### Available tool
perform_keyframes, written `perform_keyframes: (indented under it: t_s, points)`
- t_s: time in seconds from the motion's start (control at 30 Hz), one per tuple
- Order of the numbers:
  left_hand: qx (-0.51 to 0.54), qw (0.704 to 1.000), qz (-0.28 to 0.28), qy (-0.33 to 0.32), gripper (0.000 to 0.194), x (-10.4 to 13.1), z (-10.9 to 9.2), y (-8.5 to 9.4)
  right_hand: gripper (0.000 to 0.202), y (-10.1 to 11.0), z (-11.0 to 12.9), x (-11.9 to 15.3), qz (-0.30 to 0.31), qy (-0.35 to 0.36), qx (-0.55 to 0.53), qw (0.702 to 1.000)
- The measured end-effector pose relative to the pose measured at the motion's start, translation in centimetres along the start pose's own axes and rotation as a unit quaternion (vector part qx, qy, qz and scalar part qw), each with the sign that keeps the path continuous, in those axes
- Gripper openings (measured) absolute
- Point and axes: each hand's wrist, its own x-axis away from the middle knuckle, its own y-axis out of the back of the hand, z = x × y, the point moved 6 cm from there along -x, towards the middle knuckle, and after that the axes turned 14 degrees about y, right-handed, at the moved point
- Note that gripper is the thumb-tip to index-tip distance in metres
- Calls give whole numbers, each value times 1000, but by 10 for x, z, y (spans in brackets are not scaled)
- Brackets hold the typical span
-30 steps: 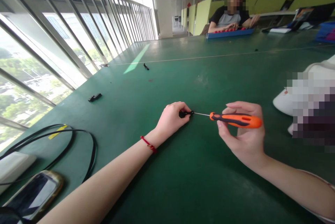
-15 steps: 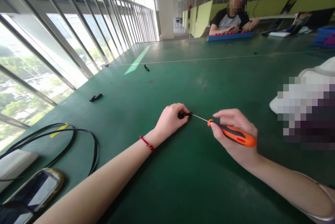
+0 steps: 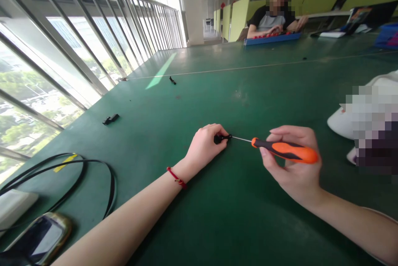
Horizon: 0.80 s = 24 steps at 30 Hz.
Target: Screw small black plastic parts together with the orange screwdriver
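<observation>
My left hand (image 3: 207,143) rests on the green table (image 3: 199,216), its fingers pinching a small black part (image 3: 221,138). Much of that part is hidden by the fingers, and its exact kind cannot be made out. In my right hand (image 3: 298,170) is a screwdriver (image 3: 287,150) with an orange and black handle, held between thumb and fingers. Its thin metal shaft points left, and the tip meets the right end of the black part.
Small black pieces (image 3: 111,119) (image 3: 172,80) lie farther off on the left. A black cable (image 3: 112,183), a phone (image 3: 40,237) and a white box (image 3: 15,208) sit at lower left. Across the table, a person (image 3: 272,21) works behind a blue tray (image 3: 273,39). Railings (image 3: 93,21) run along the left.
The screwdriver handle has rolled and swung to a flatter angle, with my right hand shifted slightly right. My left hand keeps its pinch on the black part. The view has moved a little.
</observation>
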Motion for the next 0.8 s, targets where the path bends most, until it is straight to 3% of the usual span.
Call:
perform_keyframes:
  t_s: [0.1, 0.23, 0.37, 0.43, 0.53, 0.6, 0.7, 0.8]
  points:
    - [2, 1000, -2, 0, 10, 0, 1, 0, 45, 0, -1, 0, 2, 0, -11, 1000]
    - [20, 1000, 6, 5, 11, -1, 2, 0, 18, -4, -2, 2, 69, -11, 48, 996]
    - [43, 999, 3, 17, 11, -1, 3, 2, 36, 4, -2, 2, -12, -7, 8, 1000]
    - [55, 998, 4, 22, 11, -2, 3, 2, 36, 0, -3, 1, 11, -15, -8, 1000]
    - [77, 996, 11, 31, 11, -2, 5, 2, 20, -6, -2, 0, 74, -22, 15, 997]
    - [89, 995, 16, 38, 12, -2, 7, 2, 24, -4, 0, -1, 51, -8, 21, 998]
    - [92, 995, 19, 42, 12, -2, 7, 2, 50, 0, 1, -2, 1, 7, -15, 1000]
    - [90, 995, 20, 41, 11, -2, 7, 2, 41, -4, -2, -1, 44, -2, 1, 999]
